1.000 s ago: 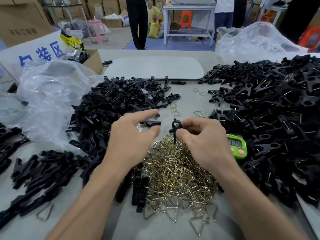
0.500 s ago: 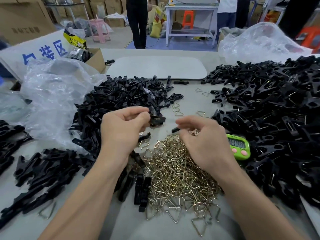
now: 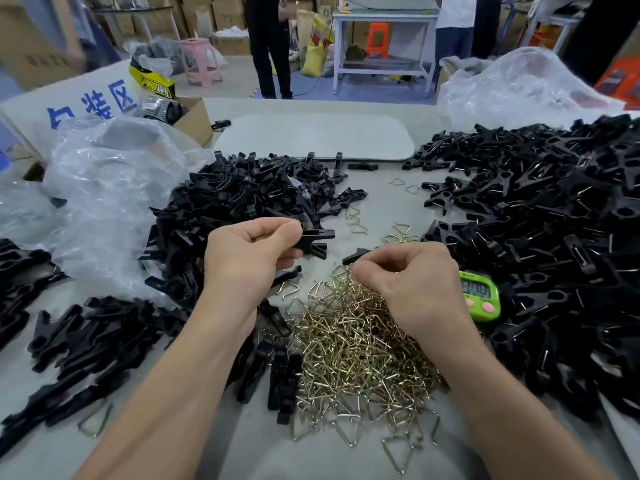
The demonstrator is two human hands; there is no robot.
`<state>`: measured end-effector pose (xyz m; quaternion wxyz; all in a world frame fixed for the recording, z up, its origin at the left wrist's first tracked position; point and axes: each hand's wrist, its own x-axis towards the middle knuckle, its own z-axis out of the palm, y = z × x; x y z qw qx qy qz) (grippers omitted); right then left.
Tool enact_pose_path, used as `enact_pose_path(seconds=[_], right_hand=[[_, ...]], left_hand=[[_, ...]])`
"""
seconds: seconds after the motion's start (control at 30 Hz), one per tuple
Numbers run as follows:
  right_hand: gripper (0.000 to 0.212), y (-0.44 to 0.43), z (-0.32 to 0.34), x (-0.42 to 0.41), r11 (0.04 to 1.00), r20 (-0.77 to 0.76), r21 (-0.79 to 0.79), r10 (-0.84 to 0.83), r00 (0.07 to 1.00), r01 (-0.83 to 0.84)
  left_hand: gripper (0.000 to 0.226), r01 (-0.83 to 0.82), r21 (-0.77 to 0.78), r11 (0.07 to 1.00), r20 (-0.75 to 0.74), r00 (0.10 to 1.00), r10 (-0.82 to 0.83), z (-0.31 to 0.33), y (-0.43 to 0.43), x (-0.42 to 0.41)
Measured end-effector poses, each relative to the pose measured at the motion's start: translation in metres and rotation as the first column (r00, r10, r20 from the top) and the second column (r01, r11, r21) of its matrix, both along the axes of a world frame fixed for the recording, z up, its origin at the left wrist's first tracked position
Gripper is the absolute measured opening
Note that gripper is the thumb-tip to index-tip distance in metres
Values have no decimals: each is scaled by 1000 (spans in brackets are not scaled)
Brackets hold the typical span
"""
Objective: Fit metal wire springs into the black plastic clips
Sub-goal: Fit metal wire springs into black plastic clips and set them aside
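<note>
Grey table (image 3: pixel 384 206): left fingers (image 3: pixel 277 233) pinch 1 clip (image 3: pixel 316 241) pointing right; right fingers (image 3: pixel 375 268) curled in springs (image 3: pixel 349 344), hold unclear.

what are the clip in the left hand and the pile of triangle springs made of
The clip looks like moulded black plastic, matte with only dull highlights. The springs are bent metal wire with a shiny yellowish finish that glints, possibly plated steel.
</note>
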<state>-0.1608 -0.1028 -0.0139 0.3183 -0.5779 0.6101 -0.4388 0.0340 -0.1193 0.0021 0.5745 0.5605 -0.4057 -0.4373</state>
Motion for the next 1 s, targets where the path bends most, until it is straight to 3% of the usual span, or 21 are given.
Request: enact_pose_path(seconds=[0.1, 0.27, 0.53, 0.67, 1.0], right_hand=[[17, 0, 0, -1, 998, 51, -52, -36, 998, 39], [16, 7, 2, -2, 991, -240, -99, 61, 969, -87], [26, 12, 14, -6, 985, -412, -139, 36, 910, -101], [2, 13, 17, -10, 973, -430, -215, -23, 903, -78], [10, 14, 18, -13, 947, -448, -275, 25, 894, -164]], left_hand=[[16, 11, -3, 1000, -4, 1000, -11, 1, 0, 0], [20, 33, -8, 999, -3, 999, -33, 2, 1, -2], [20, 74, -13, 997, 8, 997, -74, 2, 2, -3], [23, 77, -12, 997, 10, 997, -77, 2, 3, -4], [18, 76, 19, 997, 20, 997, -77, -1, 2, -3]])
